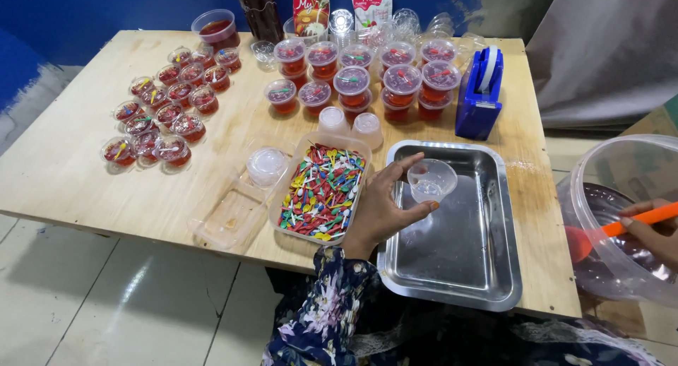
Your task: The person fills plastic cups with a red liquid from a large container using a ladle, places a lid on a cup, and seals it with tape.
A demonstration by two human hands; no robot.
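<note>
Pinching the small clear plastic cup [431,180] by its rim over the steel tray [494,281], our left hand [381,210] finds it light and crushable, while our right hand [660,235] clasps the orange ladle handle [646,220] in the tub [600,196].

Your left hand [381,207] holds a small clear plastic cup [431,180], thin and glossy, over a polished metal tray [459,267] that mirrors the light. Your right hand [657,232] grips a smooth orange plastic handle [646,219] in a clear plastic tub [600,189]. The table [70,175] is bare, matt plywood (slightly rough-looking). Your sleeve [318,316] is soft printed cloth.
</note>
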